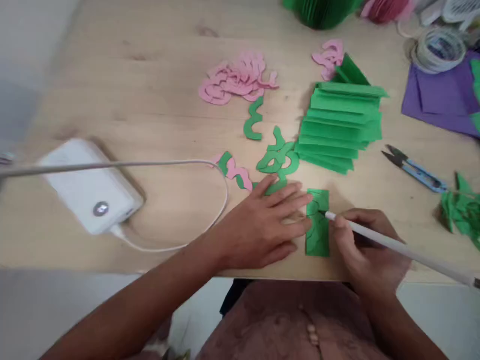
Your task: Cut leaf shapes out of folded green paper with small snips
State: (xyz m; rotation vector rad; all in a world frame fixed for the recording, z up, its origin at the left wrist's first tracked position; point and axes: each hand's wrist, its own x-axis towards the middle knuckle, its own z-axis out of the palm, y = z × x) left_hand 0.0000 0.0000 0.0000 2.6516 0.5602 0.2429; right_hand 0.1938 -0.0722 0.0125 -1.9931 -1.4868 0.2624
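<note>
A small green paper rectangle (318, 240) lies near the table's front edge, with dark curved lines drawn on it. My left hand (266, 225) rests flat with fingers spread, its fingertips at the paper's left edge. In my right hand (369, 245) is a white pen (397, 246), its dark tip on the upper part of the paper. Wavy green cutouts (279, 157) lie just beyond my left fingertips, one partly under them. Farther back are a pile of pink cutouts (236, 80) and a stack of folded green strips (337, 125).
A white power bank (90, 185) with a looping cable is at the left. Blue-handled snips (416, 170), crumpled green scraps (465, 207), purple paper (438, 95) and a tape roll (439, 49) lie at the right. A dark green folded paper piece (322, 11) stands at the back.
</note>
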